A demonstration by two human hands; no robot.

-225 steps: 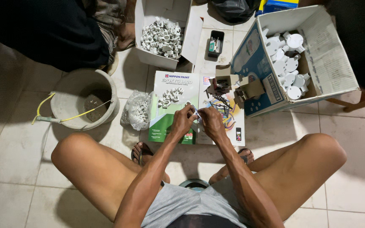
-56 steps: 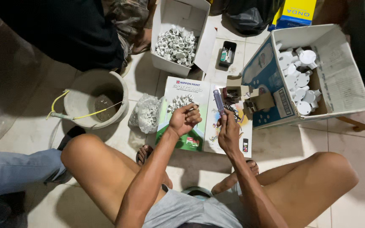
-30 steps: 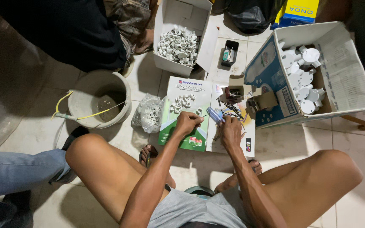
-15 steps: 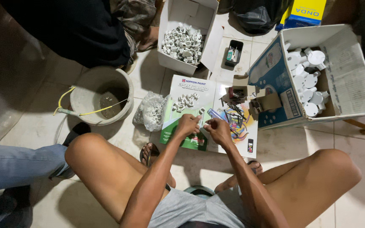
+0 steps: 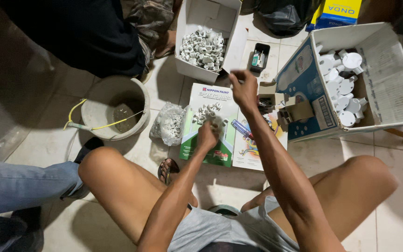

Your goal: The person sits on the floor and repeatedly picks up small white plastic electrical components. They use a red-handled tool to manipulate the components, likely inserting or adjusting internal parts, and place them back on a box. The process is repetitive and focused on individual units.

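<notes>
Head view: white clips (image 5: 207, 113) just beyond left hand (image 5: 207, 136)

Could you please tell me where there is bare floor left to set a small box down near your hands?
Bare tile lies between the bucket and the small box of white clips, and right of the right knee below the big carton. Around the booklets, clip bag and screwdriver it is crowded.

Grey bucket (image 5: 100, 100) with yellow wire, left on tiled floor (image 5: 397, 196). Black tray (image 5: 259, 58) beside open carton. Dark bag (image 5: 283, 16) and yellow-blue box (image 5: 339, 11) at top. Blue-jeaned leg (image 5: 19, 184) lower left.
</notes>
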